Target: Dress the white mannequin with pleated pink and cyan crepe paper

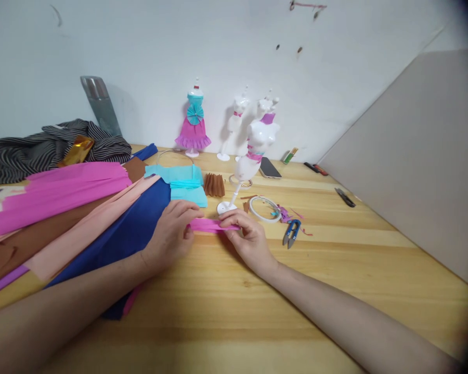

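A narrow pink crepe paper strip (208,225) stretches between my two hands, low over the wooden table. My left hand (171,228) pinches its left end, fingers curled. At the other end my right hand (249,240) grips it between thumb and fingertips. Just behind the strip stands a small white mannequin (253,148) on a round base, with pink bands at its waist and a purple piece at its neck. Cyan paper pieces (187,182) and a pleated brown paper piece (214,185) lie beyond my left hand.
Coloured paper sheets (78,187) spread over the left side, near a striped cloth (58,145) and a bottle (100,106). A dressed mannequin (195,119) stands by the wall. Blue thread snips (291,234), a tape roll (265,209), a phone (270,168) and a cutter (345,197) lie rightward.
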Tool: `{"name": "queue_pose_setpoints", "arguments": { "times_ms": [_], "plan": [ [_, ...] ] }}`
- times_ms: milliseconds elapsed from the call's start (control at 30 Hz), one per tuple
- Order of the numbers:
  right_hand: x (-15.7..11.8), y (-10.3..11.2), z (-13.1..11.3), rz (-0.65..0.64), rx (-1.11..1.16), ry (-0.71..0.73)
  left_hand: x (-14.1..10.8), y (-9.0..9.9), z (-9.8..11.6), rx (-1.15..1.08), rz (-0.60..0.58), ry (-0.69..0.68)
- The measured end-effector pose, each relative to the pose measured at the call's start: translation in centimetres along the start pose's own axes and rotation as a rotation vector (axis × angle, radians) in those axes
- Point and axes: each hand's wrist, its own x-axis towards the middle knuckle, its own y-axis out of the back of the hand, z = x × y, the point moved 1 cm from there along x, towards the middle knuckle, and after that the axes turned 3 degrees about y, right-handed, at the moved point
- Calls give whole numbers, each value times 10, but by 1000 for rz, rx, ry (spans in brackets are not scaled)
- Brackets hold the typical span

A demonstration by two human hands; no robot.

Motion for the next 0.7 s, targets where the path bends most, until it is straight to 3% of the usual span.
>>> {"name": "queue_pose_setpoints", "arguments": {
  "times_ms": [200,367,467,600,700],
  "plan": [
    [-5,-2,-1,-71,-74,31,-5,-7,9,55,-222,-83],
    [-7,-4,4,-110,-63,-64,-4,-8,7,64,-219,-34],
    [-6,-5,6,-202,-10,-121,-4,-8,5,19,-244,-35],
    [-4,1,5,-370,-110,-61,-5,-11,3,7,-297,-39],
    [-3,9,3,-419,-262,11,-7,-13,0,15,-306,-1]
  ]
}}
